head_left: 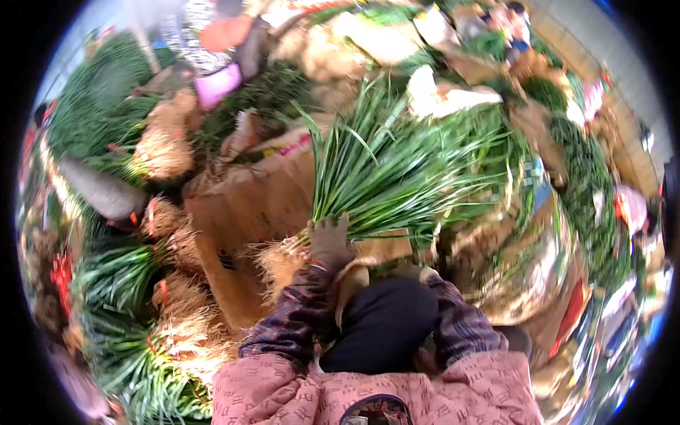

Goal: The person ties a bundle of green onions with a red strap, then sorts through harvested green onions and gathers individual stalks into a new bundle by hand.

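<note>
A loose bunch of long, narrow green leaves (382, 170), looking like chives or leek seedlings, fans out in front of me. Its pale, stringy roots (276, 269) point left over a brown sheet (258, 198). My left hand (331, 244), in a greyish glove, lies across the base of the leaves with its fingers spread. Beside my bent dark-trousered knee (386, 322), my right hand (411, 271) is low under the leaves. Its fingers are hidden and blurred, so whether it grips anything does not show.
Bunches tied with red bands, roots inward, lie at left (166, 333), near a dark grey rounded object (106, 188). A large plastic-wrapped bundle (510, 262) sits on the right. Another person (205, 42) works at the upper left; more greens and sacks surround me.
</note>
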